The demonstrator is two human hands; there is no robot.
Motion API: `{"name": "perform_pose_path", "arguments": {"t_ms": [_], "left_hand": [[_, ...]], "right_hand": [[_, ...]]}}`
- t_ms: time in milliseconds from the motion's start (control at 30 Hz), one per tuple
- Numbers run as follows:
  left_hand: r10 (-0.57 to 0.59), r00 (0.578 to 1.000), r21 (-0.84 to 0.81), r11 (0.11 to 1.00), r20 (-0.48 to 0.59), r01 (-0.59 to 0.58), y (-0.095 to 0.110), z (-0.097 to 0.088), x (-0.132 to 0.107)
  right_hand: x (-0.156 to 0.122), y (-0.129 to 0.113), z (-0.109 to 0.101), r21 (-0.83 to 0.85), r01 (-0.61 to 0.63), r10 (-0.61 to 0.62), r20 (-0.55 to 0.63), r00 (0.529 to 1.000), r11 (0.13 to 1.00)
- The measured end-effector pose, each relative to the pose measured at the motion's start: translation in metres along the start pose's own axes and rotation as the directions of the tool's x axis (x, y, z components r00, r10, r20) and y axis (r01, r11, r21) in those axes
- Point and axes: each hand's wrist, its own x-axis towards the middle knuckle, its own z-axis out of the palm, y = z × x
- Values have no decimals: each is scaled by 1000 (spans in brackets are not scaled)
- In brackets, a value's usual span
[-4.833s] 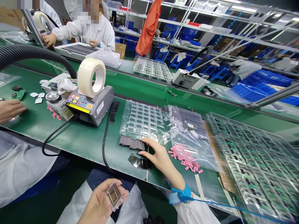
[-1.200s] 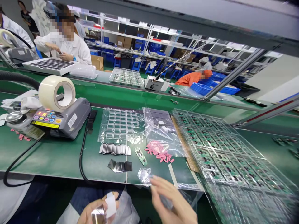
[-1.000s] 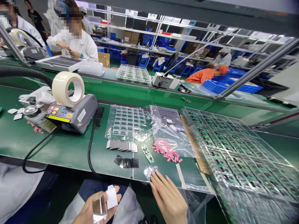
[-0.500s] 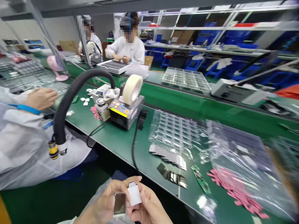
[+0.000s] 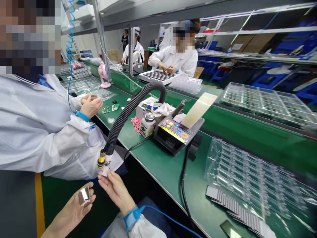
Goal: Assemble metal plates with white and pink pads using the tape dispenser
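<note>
Along this electronics assembly line, we look down past a green tabletop (image 5: 160, 175) at our two hands, held in front of its edge. Our left hand (image 5: 68, 215) is closed around a small clear plastic case (image 5: 84, 195), its fingers curled behind the case. Our right hand (image 5: 115, 191) pinches a small white tab (image 5: 105, 171) between thumb and fingertips, just under the yellow-banded nozzle (image 5: 101, 158) of a black corrugated hose (image 5: 128, 112). A blue wrist strap (image 5: 132, 216) circles that wrist. Our hands are apart, with the case at about eight o'clock from the tab. At two o'clock from the tab stand a metal-capped bottle (image 5: 147, 125) and a tape dispenser (image 5: 174, 137), with pink strips (image 5: 135, 124) lying nearer, around one o'clock. A plastic bag of clear trays (image 5: 255, 185) lies at about three o'clock. At twelve o'clock, small green circuit boards (image 5: 111, 107) lie near a co-worker's hands (image 5: 91, 106), and that person's white sleeve (image 5: 49, 145) fills the view at nine o'clock.
</note>
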Motion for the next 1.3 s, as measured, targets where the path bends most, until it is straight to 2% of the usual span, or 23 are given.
{"name": "perform_pose_path", "arguments": {"t_ms": [67,167,300,400,467,533,633,700,767,867,967,1100,1200,1300], "left_hand": [[43,997,3,999,-65,-43,10,-12,1],[87,990,-19,996,-111,-89,11,-21,22],[29,994,-57,998,-110,-35,-12,-16,66],[-41,995,-78,996,-91,34,-33,-9,85],[-60,994,-87,995,-90,53,-40,-8,85],[-55,993,-94,995,-102,45,-39,-12,74],[-25,990,-100,995,-136,11,-28,-21,49],[-6,987,-98,995,-162,-10,-18,-24,35],[16,982,-91,995,-187,-34,-9,-25,31],[36,978,-75,996,-207,-53,-3,-19,41],[16,981,-52,998,-193,-26,-10,-8,60],[-42,995,-18,999,-94,40,-36,21,71],[-93,995,-16,996,19,93,-62,57,62],[-152,981,-14,988,122,155,-86,104,45]], "right_hand": [[13,15,5,-16,-54,54,45,998,998],[16,26,-2,-44,-86,89,56,994,995],[13,21,-33,-41,10,-12,-49,999,999],[10,11,-47,-53,74,-79,-100,992,996],[10,6,-44,-72,79,-86,-92,992,994],[9,4,-32,-94,58,-63,-49,997,994],[9,7,-11,-131,-10,15,41,999,991],[8,9,-4,-151,-46,57,67,996,987],[4,10,-7,-165,-55,62,39,997,985],[-9,4,-23,-176,-26,16,-59,998,984],[-36,-10,-38,-176,20,-43,-126,991,984],[-92,-35,-41,-170,82,-108,-149,983,982],[-139,-55,-35,-164,144,-169,-152,974,976],[-183,-73,-28,-146,299,-317,-117,941,943]]}}
